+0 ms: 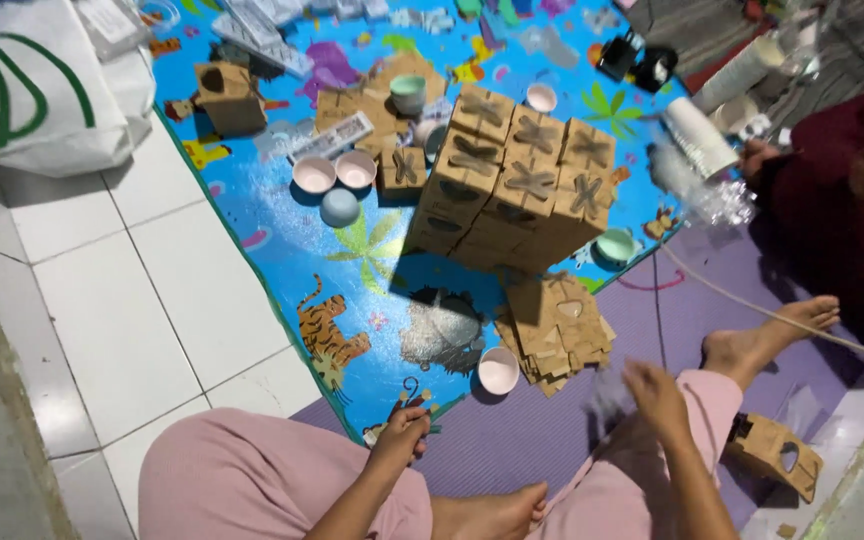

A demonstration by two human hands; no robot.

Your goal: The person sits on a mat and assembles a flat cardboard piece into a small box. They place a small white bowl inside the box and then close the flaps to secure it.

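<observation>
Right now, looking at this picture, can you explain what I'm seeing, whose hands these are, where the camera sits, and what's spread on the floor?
The single picture comes from a camera worn on a person's head, looking down at their lap. They sit on a colourful play mat and a purple mat. The left hand rests by the knee; whether it holds anything is unclear. The right hand is blurred, seemingly near something clear. Ahead are stacked cardboard boxes, flat cardboard pieces, small bowls, and paper cups. Another person's sleeve shows at right.

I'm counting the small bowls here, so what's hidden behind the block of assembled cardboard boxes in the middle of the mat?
Behind the block of boxes, a pale bowl and a green cup show on the play mat. The boxes cover whatever lies close behind them.
</observation>
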